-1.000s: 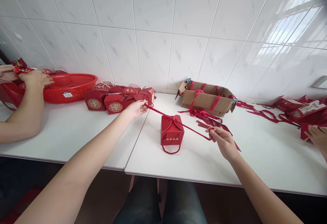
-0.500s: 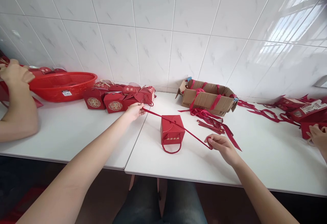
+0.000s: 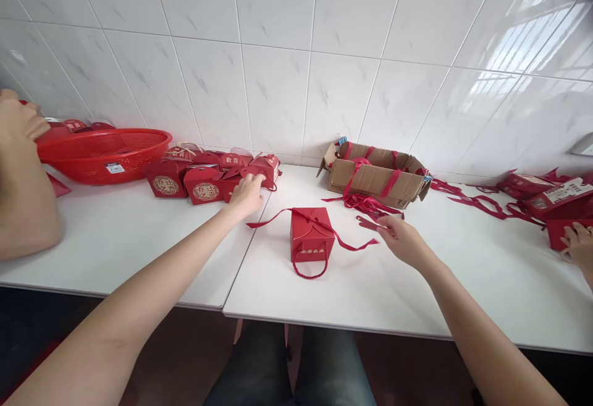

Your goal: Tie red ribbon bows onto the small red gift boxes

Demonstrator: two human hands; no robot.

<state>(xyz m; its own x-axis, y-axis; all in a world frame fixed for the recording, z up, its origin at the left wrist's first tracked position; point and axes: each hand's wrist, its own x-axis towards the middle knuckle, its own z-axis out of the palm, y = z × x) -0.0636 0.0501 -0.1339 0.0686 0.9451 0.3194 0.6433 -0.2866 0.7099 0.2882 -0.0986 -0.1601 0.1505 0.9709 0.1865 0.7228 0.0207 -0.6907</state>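
A small red gift box [image 3: 311, 239] stands upright in front of me, its twisted red cord handle hanging at the front. A thin red ribbon [image 3: 349, 245] is knotted across its top, with both loose tails on the table sides. Beyond the left tail, my left hand [image 3: 248, 197] hovers open by the row of finished-looking red boxes [image 3: 204, 186], holding nothing. My right hand [image 3: 402, 240] is over the ribbon pile, its fingers closed on a flat red strip [image 3: 367, 223] with a gold dot; the hand hides part of it.
A cardboard box [image 3: 370, 177] draped with red ribbons stands at the back, loose ribbons [image 3: 365, 203] in front. A red plastic basket [image 3: 104, 159] is at the left beside a co-worker's arm [image 3: 28, 190]. Another person's hand [image 3: 579, 242] touches red boxes [image 3: 537, 190] at right.
Both hands have let go of the ribbon, which has slackened across the box. The right hand has moved up to the strips; the left has shifted slightly back and opened.
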